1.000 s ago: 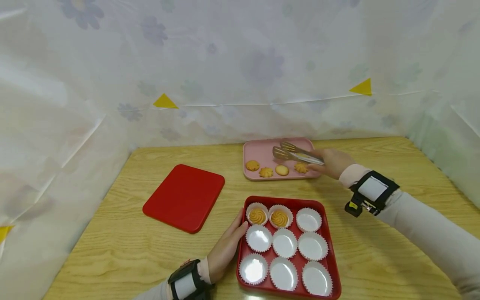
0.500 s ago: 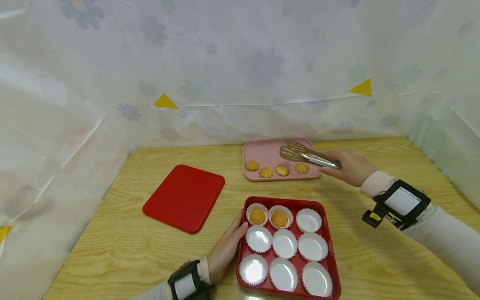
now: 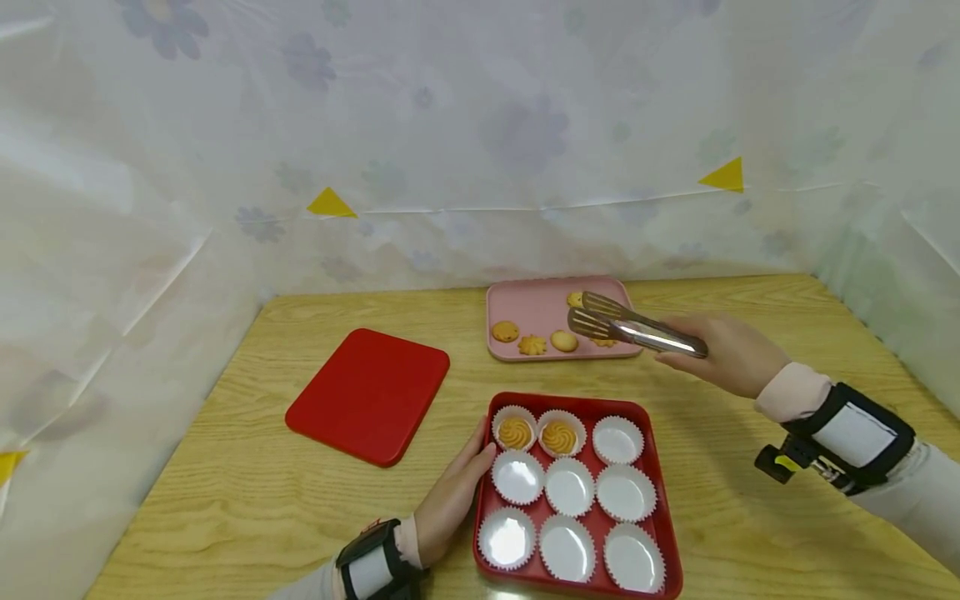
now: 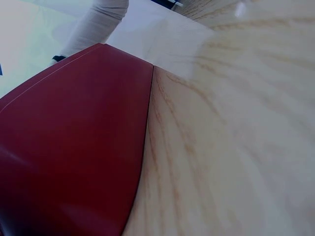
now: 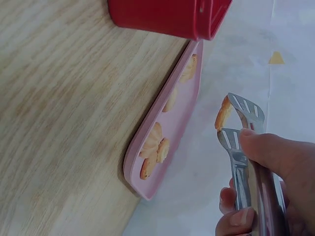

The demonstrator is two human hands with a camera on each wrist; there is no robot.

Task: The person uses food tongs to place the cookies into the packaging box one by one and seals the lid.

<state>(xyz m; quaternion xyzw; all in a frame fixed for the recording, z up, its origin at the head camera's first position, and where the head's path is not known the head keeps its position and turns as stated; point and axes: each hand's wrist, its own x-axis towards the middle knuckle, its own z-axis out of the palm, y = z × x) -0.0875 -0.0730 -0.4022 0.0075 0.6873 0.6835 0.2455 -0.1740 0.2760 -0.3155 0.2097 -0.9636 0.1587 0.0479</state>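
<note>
My right hand (image 3: 731,354) grips metal tongs (image 3: 652,333) over the right side of the pink tray (image 3: 525,292). Between the tongs' slotted tips, the right wrist view shows a golden cookie (image 5: 223,114). Several cookies lie on the tray, among them a round one (image 3: 505,331) and a flower-shaped one (image 3: 532,344); the tongs partly cover others. My left hand (image 3: 446,504) rests with fingers extended along the left wall of a red box (image 3: 660,467), thumb at its rim. White paper cups (image 3: 568,487) in rows fill the box; two back cups hold swirled cookies (image 3: 558,436).
A red square lid (image 3: 367,396) lies on the wooden table (image 3: 225,483), left of the box. Patterned sheeting (image 3: 450,125) hangs behind the table and along its sides, with yellow triangles (image 3: 723,175) stuck on it.
My right hand and the tongs have drawn back to the right and toward me from over the tray, uncovering a cookie at its back. The left hand and the box have stayed put.
</note>
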